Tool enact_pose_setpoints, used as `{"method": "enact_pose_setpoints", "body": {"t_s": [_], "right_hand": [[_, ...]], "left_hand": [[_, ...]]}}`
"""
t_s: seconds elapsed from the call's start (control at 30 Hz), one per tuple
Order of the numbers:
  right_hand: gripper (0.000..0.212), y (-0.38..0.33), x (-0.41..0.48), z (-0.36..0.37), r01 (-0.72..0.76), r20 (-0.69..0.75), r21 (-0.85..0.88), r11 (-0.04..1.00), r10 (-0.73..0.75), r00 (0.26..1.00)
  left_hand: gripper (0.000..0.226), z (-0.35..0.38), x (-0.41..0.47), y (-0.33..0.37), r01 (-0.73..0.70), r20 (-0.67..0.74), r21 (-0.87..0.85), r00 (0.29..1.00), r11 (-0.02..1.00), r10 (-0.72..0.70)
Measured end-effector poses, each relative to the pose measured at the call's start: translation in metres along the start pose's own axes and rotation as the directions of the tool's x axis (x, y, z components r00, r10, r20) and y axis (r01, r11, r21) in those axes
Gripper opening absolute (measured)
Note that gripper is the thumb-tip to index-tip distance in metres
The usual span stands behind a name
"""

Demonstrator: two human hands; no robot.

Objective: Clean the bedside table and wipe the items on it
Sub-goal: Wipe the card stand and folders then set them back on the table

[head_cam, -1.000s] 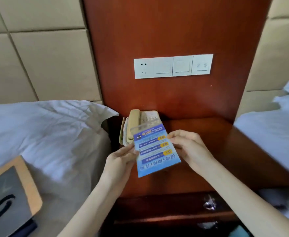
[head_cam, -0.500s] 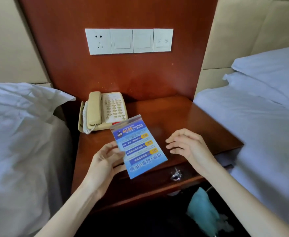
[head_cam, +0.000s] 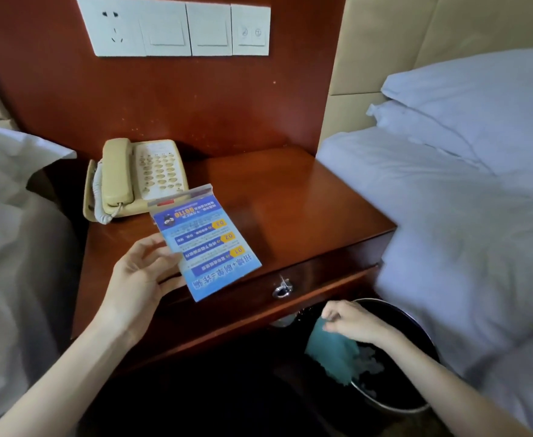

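Observation:
My left hand [head_cam: 139, 279] holds a blue printed card in a clear stand [head_cam: 207, 244] by its left edge, tilted above the front of the red-brown bedside table [head_cam: 296, 203]. A beige corded telephone [head_cam: 132, 178] sits at the table's back left. Lower right, my right hand [head_cam: 350, 321] pinches the top of a teal cloth [head_cam: 331, 351] that hangs over the rim of a black bin [head_cam: 416, 402] below the table.
White beds flank the table, one on the left [head_cam: 16, 247], one with pillows on the right [head_cam: 467, 216]. A drawer with a metal pull [head_cam: 281, 290] fronts the table. A white socket and switch panel [head_cam: 177, 28] is on the wooden wall panel behind.
My right hand let go of the card and dropped to the teal cloth at the bin. The left hand alone keeps the card. The view swung down and right.

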State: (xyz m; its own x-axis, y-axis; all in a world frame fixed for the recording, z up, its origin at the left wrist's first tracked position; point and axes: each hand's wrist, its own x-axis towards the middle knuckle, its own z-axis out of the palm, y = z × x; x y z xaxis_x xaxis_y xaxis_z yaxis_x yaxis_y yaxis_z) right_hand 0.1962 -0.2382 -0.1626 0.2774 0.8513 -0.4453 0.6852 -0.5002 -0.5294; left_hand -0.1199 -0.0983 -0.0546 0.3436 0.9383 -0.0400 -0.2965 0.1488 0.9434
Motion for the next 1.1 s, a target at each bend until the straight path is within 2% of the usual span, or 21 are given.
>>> {"method": "enact_pose_setpoints", "body": {"t_s": [0.07, 0.13, 0.23, 0.3, 0.4, 0.47, 0.53, 0.67, 0.73, 0.83, 0.9, 1.1], "right_hand": [[0.03, 0.013, 0.014, 0.016, -0.118, -0.107, -0.151, 0.982, 0.102, 0.989], [0.047, 0.023, 0.022, 0.03, -0.214, -0.146, -0.167, 0.963, 0.19, 0.971], [0.056, 0.029, 0.028, 0.046, -0.259, -0.188, -0.125, 0.958, 0.234, 0.954], [0.046, 0.028, 0.029, 0.05, -0.257, -0.235, -0.11, 0.96, 0.226, 0.945], [0.017, 0.023, 0.027, 0.049, -0.226, -0.272, -0.165, 0.96, 0.176, 0.946], [0.014, 0.018, 0.023, 0.041, -0.198, -0.269, -0.155, 0.968, 0.151, 0.951], [0.013, 0.011, 0.014, 0.027, -0.137, -0.258, -0.08, 0.987, 0.112, 0.96], [0.017, -0.024, -0.021, -0.012, 0.125, -0.24, 0.187, 0.974, -0.078, 0.968], [0.011, -0.051, -0.043, -0.034, 0.266, -0.242, 0.31, 0.913, -0.195, 0.951], [0.009, -0.093, -0.063, -0.062, 0.453, -0.308, 0.42, 0.786, -0.346, 0.886], [0.009, -0.121, -0.066, -0.078, 0.542, -0.387, 0.428, 0.723, -0.395, 0.833], [0.01, -0.193, -0.035, -0.103, 0.679, -0.618, 0.32, 0.661, -0.397, 0.678]], "left_hand": [[0.023, 0.0, 0.0, 0.0, -0.008, 0.001, 0.001, 1.0, 1.0, 0.008], [0.022, 0.001, 0.0, -0.001, -0.016, -0.003, 0.001, 1.0, 1.0, 0.016], [0.021, 0.002, -0.001, -0.002, -0.03, -0.013, 0.012, 0.999, 0.999, 0.031], [0.021, 0.001, -0.001, -0.002, -0.035, -0.014, 0.018, 0.999, 0.999, 0.035], [0.023, 0.001, -0.001, -0.001, -0.031, -0.018, 0.022, 0.999, 0.999, 0.032], [0.025, 0.001, 0.0, -0.001, -0.029, -0.019, 0.028, 0.999, 0.999, 0.029], [0.027, 0.003, 0.002, -0.001, -0.027, -0.013, 0.037, 1.0, 0.999, 0.027], [0.031, 0.007, 0.008, -0.001, -0.019, 0.002, 0.026, 1.0, 0.999, 0.019], [0.031, 0.011, 0.012, -0.002, -0.022, 0.014, 0.019, 1.0, 1.0, 0.021], [0.03, 0.016, 0.016, -0.003, -0.021, 0.028, 0.016, 0.999, 1.0, 0.021], [0.029, 0.016, 0.018, -0.004, -0.023, 0.045, 0.018, 0.999, 1.0, 0.022], [0.029, 0.01, 0.016, -0.005, -0.05, 0.064, -0.011, 0.997, 0.999, 0.051]]}}
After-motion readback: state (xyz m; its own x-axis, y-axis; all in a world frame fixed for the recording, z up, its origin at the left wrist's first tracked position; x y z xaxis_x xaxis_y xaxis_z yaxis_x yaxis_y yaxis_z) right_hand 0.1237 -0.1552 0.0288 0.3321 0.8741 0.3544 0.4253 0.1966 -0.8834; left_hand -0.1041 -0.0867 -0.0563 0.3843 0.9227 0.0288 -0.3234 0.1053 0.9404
